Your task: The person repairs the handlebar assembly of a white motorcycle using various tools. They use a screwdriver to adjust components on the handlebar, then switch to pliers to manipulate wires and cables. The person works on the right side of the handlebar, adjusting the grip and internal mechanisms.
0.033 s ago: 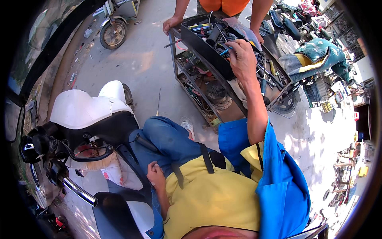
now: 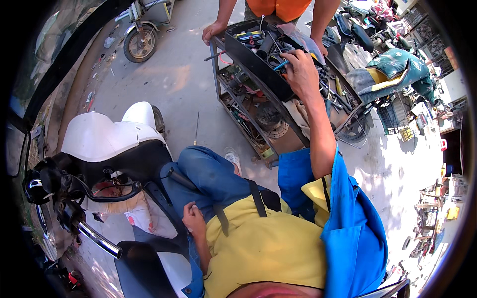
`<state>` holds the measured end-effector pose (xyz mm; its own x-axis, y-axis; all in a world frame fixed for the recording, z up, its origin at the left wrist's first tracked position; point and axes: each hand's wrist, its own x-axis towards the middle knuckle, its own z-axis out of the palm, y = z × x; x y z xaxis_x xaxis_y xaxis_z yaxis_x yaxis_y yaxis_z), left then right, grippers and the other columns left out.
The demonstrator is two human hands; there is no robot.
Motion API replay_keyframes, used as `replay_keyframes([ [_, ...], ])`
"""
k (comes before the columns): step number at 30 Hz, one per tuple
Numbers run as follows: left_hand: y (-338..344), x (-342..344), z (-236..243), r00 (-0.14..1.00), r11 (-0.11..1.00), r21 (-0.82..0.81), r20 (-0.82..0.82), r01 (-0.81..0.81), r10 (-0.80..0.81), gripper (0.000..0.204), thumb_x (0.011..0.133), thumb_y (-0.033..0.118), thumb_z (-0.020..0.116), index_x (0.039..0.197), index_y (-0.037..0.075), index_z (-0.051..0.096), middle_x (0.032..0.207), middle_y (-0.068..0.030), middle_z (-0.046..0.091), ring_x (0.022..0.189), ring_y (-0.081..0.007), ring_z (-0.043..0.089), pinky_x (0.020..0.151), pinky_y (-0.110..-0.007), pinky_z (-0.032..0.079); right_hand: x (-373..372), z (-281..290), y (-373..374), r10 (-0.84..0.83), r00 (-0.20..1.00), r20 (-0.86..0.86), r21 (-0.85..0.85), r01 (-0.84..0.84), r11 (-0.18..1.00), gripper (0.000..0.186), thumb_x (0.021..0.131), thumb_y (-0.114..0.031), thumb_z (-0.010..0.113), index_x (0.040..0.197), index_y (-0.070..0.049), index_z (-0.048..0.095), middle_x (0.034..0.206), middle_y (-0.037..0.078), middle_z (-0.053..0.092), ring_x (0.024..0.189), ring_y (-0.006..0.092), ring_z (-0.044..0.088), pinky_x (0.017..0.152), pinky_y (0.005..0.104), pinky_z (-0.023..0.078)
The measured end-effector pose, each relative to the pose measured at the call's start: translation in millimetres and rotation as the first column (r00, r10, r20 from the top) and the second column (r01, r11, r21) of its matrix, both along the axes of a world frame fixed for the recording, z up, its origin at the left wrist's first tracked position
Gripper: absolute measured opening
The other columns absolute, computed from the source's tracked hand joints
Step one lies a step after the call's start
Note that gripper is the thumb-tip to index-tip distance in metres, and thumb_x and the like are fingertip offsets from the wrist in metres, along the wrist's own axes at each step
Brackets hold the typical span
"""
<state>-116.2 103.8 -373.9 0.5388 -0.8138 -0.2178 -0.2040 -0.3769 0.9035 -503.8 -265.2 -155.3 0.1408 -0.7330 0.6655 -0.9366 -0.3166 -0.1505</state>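
Over the black tool tray (image 2: 271,74), my right hand (image 2: 303,74) reaches out with its fingers pinched around a slim blue stick-like thing (image 2: 281,65); its exact kind is too small to tell. Wrenches, pliers and other hand tools (image 2: 338,102) lie jumbled in the tray around that hand. My left hand (image 2: 194,218) rests at my lap, its fingers loosely curled, and nothing shows in it. The tray sits on top of a metal-framed cart (image 2: 233,94), whose lower shelf holds a round dark metal part (image 2: 271,116).
A person in orange stands behind the cart, one hand (image 2: 213,31) on its corner. On my left is a white scooter (image 2: 99,134) with black handlebars. A screwdriver-like rod (image 2: 197,129) lies beyond my knee. Parked vehicles and a green-covered scooter (image 2: 397,74) stand farther off.
The view has shifted slightly. My right hand has barely moved over the tray and keeps the blue thing; my left hand stays in place.
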Motion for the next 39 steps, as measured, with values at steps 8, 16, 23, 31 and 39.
replay_keyframes([
  [8, -2.9, -3.1, -2.2, 1.0, 1.0, 0.013, 0.011, 0.028, -0.028, 0.013, 0.104, 0.007, 0.057, 0.109, -0.002, 0.065, 0.066, -0.0015, 0.057, 0.057, -0.0069, 0.05, 0.053, -0.025, 0.039, -15.0, -13.3, -21.7, -0.091, 0.958, -0.273, 0.089, 0.12, 0.989, 0.025, 0.076, -0.011, 0.073, 0.097, -0.019, 0.082, 0.118, 0.003, 0.063, 0.118, 0.0275, 0.054, 0.092, 0.0446, 0.042],
  [16, 5.1, 2.2, 13.9, 1.0, 0.999, 0.039, 0.012, -0.012, 0.011, 0.015, 0.103, 0.008, 0.059, 0.11, -0.002, 0.067, 0.063, -0.0029, 0.059, 0.056, -0.0082, 0.053, 0.054, -0.028, 0.044, -58.9, 25.9, 55.2, -0.495, 0.868, 0.036, -0.013, 0.496, 0.868, 0.028, 0.101, -0.031, 0.063, 0.114, -0.01, 0.075, 0.113, 0.012, 0.072, 0.104, 0.0345, 0.069, 0.087, 0.0443, 0.052],
  [23, 7.9, 8.8, 24.2, 1.0, 0.998, 0.063, 0.005, -0.007, 0.006, 0.024, 0.102, 0.011, 0.064, 0.122, -0.002, 0.062, 0.073, -0.0049, 0.066, 0.061, -0.0089, 0.055, 0.059, -0.028, 0.047, 15.9, -32.9, 158.3, -0.028, 0.89, 0.455, 0.061, 0.0, 0.998, 0.027, 0.101, -0.009, 0.068, 0.125, 0.003, 0.07, 0.12, 0.016, 0.07, 0.107, 0.0268, 0.068, 0.093, 0.0366, 0.054],
  [31, -77.2, 33.1, 51.4, 0.93, 0.979, -0.191, 0.344, -0.068, 0.131, 0.049, 0.096, 0.013, 0.073, 0.139, 0.0, 0.054, 0.116, -0.0143, 0.067, 0.09, -0.0194, 0.064, 0.077, -0.033, 0.054, 261.6, -146.9, 208.1, 0.311, 0.703, 0.64, 0.598, -0.709, 0.373, 0.049, 0.092, -0.017, 0.073, 0.134, 0.003, 0.059, 0.115, 0.024, 0.07, 0.099, 0.0383, 0.071, 0.086, 0.0461, 0.056],
  [39, -116.5, 55.9, 44.1, 0.835, 0.979, -0.139, 0.548, 0.151, -0.051, 0.02, 0.1, 0.016, 0.059, 0.103, 0.001, 0.072, 0.105, -0.0186, 0.072, 0.102, -0.0394, 0.066, 0.088, -0.048, 0.052, 322.6, -222.3, 197.4, 0.496, 0.803, 0.329, 0.65, -0.574, 0.497, 0.056, 0.086, -0.022, 0.075, 0.135, -0.003, 0.054, 0.12, 0.017, 0.069, 0.109, 0.0373, 0.066, 0.087, 0.0488, 0.058],
])
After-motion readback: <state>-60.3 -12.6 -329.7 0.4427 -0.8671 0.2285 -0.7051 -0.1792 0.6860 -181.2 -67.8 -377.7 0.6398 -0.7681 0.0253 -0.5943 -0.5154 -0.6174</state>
